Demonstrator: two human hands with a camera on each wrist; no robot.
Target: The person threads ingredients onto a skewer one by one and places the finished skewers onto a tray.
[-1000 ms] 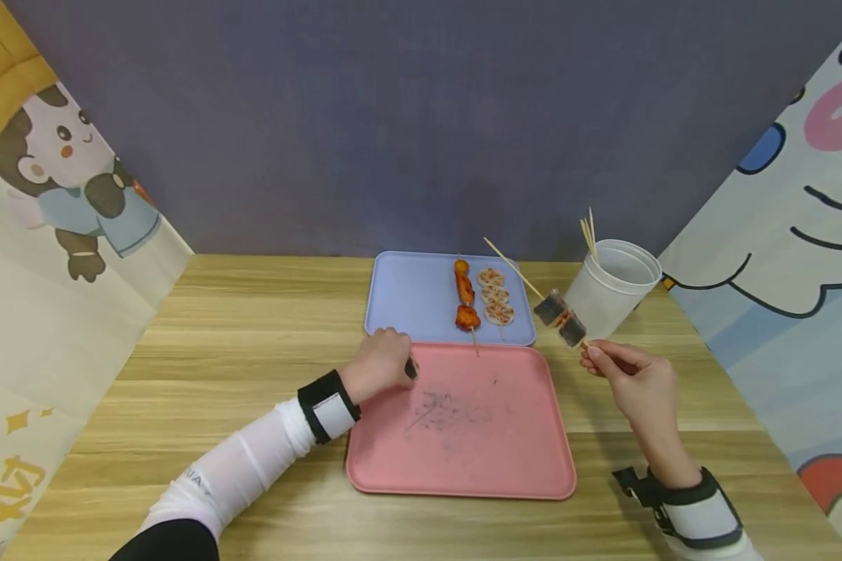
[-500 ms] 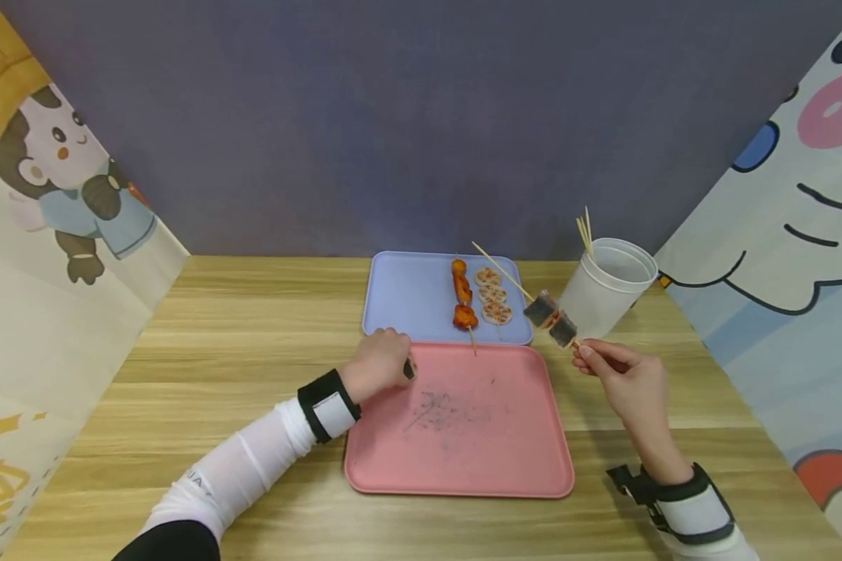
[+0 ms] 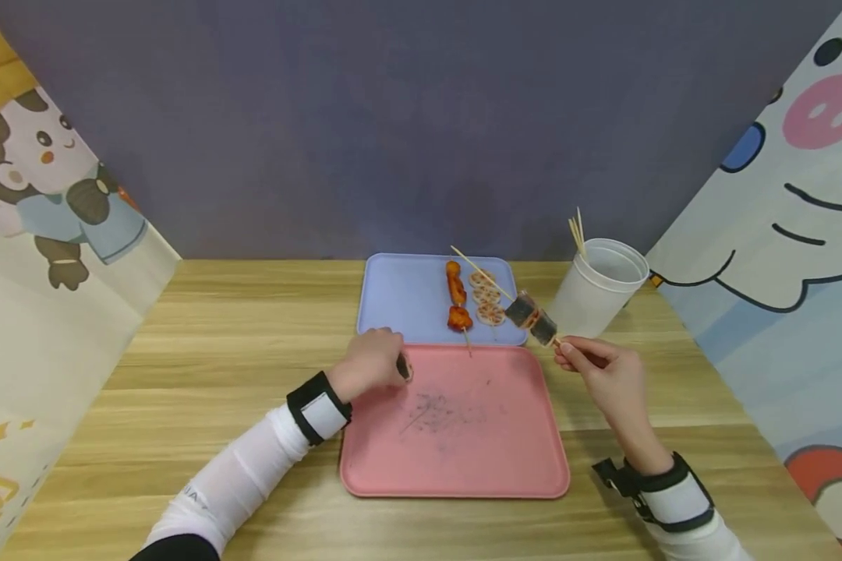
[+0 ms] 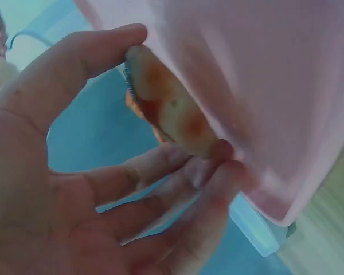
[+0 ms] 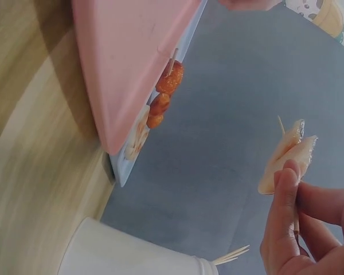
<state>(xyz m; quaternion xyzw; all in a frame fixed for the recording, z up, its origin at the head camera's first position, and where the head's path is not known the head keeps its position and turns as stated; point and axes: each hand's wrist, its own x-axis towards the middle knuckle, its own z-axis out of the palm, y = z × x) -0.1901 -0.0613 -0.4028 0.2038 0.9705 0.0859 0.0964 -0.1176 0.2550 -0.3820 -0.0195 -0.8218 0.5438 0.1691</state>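
My left hand (image 3: 373, 362) is over the left rim of the pink tray (image 3: 491, 456), its thumb and fingers pinching a piece of fish-like food (image 4: 175, 106) with dark skin and pale, sauce-stained flesh. To the right of that tray, my right hand (image 3: 612, 382) is raised above the table. Its thumb and fingertips pinch the lower end of a skewer (image 3: 533, 318) bearing two similar dark-skinned pieces. The skewer's bare pointed end slants up and left across the blue tray in the head view. Pale flesh on the skewered pieces (image 5: 292, 152) shows in the right wrist view.
Behind the pink tray lies a blue tray (image 3: 400, 300), bearing an orange-glazed skewer (image 3: 456, 290) and a skewer of lotus root slices (image 3: 489, 313). A white bucket (image 3: 589, 300) with several wooden sticks (image 3: 577, 234) stands back right. Dark and printed walls enclose the wooden table (image 3: 252, 312).
My right hand has moved a little to the left, carrying the skewer closer to the trays. The left hand keeps its pinch on the food piece at the tray's rim. The head view shifts slightly.
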